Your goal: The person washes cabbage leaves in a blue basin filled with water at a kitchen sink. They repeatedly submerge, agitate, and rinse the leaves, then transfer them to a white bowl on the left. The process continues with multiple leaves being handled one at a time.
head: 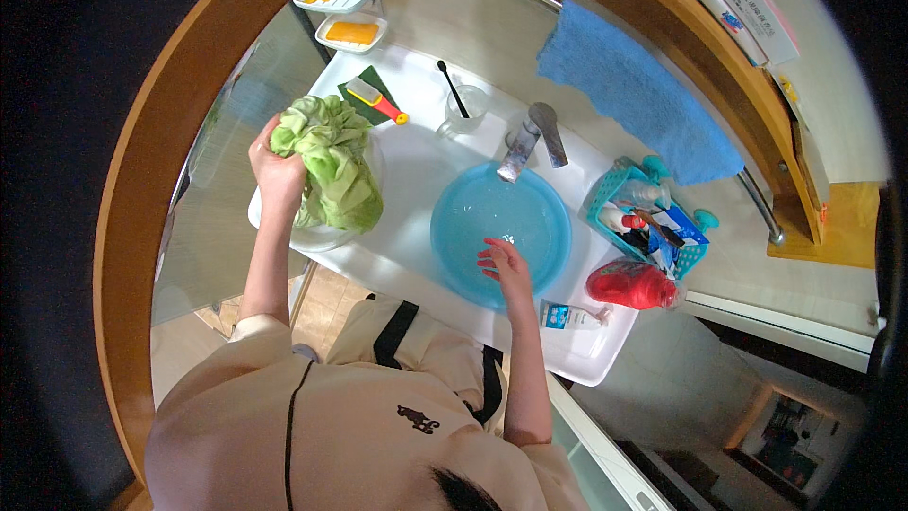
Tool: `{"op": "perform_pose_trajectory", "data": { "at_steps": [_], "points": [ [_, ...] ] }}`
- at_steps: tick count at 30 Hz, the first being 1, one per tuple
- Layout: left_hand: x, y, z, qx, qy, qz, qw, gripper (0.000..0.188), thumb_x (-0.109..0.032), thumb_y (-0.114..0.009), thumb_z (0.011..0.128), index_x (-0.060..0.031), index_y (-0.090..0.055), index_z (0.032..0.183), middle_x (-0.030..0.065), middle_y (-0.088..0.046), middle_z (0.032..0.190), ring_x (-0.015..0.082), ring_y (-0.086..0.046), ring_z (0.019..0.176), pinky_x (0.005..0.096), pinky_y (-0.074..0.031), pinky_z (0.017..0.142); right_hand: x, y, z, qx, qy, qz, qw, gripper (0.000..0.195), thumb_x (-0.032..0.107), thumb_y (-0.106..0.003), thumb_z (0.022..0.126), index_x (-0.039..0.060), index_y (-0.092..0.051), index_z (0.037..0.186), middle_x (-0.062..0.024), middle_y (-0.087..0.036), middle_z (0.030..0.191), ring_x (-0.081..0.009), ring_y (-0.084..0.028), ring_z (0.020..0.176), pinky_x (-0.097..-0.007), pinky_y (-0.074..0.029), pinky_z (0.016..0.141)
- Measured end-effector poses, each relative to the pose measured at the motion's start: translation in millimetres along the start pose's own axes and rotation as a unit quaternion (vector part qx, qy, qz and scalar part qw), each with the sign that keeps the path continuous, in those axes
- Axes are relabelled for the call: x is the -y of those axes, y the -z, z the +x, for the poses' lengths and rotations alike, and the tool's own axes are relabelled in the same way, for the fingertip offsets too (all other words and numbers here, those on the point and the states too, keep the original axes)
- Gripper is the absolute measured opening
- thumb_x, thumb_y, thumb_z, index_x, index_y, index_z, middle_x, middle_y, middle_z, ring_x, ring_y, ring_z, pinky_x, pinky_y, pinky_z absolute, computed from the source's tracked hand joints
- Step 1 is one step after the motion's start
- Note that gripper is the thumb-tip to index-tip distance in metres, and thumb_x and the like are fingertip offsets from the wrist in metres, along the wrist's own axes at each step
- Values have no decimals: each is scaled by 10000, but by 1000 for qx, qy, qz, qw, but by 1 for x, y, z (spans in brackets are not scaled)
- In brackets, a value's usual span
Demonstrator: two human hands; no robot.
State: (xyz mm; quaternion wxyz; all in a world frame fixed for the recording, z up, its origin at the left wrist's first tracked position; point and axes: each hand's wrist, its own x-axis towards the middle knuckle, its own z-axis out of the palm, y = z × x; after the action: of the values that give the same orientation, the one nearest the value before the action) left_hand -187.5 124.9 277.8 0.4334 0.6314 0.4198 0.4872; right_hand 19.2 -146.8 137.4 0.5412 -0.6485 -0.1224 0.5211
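My left hand (277,163) grips a bunched light-green cloth (339,170) at the left end of the white washstand top (408,184). Beneath the cloth is a pale translucent basin (330,241), mostly covered by it. Over the near part of a round blue plastic basin (454,227) hovers my right hand (507,266), fingers loosely spread and holding nothing. Water with small glints lies in that basin. A grey metal faucet (521,149) reaches over its far rim.
Behind the left hand lie a red-and-yellow handled brush (386,108) and a clear cup (469,105) with a black toothbrush. To the right stand a teal basket (603,206) of toiletries, a red liquid bottle (624,285) and a white tube (567,316). A blue towel (631,92) hangs from the rail.
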Motion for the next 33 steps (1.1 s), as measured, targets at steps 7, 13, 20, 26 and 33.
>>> {"op": "perform_pose_trajectory", "data": {
  "at_steps": [7,13,20,26,33],
  "points": [
    [-25,-18,-44,-107,42,-110,987,291,-58,-739,676,4,-586,916,-18,-597,838,89,-561,777,249,-465,703,41,-47,0,154,-16,98,983,620,532,-419,929,165,-294,1412,-97,-370,1390,-232,-448,1207,-401,-420,951],
    [-36,-69,-74,216,60,-192,956,297,-93,-729,644,1,-571,878,37,-617,792,103,-549,721,271,-464,659,35,-66,-7,55,-138,301,942,585,507,-422,929,115,-386,1361,-98,-452,1339,-293,-468,1184,-484,-397,973],
    [2,-136,-103,518,-90,61,849,293,-6,-666,642,-17,-571,920,159,-594,944,304,-599,900,370,-474,774,-12,3,10,-20,-90,359,929,454,396,-459,937,79,-470,1261,-75,-553,1198,-209,-551,1062,-363,-480,885],
    [87,-144,-107,503,-39,87,859,270,29,-609,677,-11,-544,936,135,-565,917,349,-550,959,410,-470,801,-32,46,4,-184,-21,278,942,289,284,-543,901,90,-515,1114,-18,-586,887,-135,-572,758,-239,-430,580],
    [119,-173,-131,405,-54,164,898,409,-39,-600,747,-87,-474,1134,170,-466,1167,341,-514,1033,429,-470,817,-40,81,9,-283,-5,-132,950,501,204,-645,830,81,-405,1252,-93,-596,1036,-176,-597,910,-315,-493,685]
  ]
}}
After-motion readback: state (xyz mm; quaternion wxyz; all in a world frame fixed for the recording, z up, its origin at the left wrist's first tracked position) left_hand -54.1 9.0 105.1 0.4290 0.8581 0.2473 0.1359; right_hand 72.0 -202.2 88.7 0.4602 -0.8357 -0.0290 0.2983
